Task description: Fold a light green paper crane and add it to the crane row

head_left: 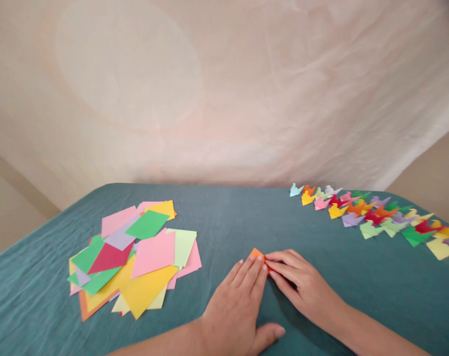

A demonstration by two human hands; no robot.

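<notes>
A small folded piece of orange paper (256, 252) lies on the dark green cloth in front of me, mostly hidden under my fingers. My left hand (239, 296) rests flat over it with fingers stretched out and fingertips pressing on the paper, the thumb spread to the right. At the paper's right edge, my right hand (302, 279) has its fingertips closed on the orange paper. The exact shape of the fold is covered by both hands.
A loose pile of coloured paper squares (154, 254) lies to the left. Rows of small folded paper birds (352, 220) in many colours stand along the right side. The green cloth (224, 217) covers the table, and a pale sheet (224, 99) hangs behind it.
</notes>
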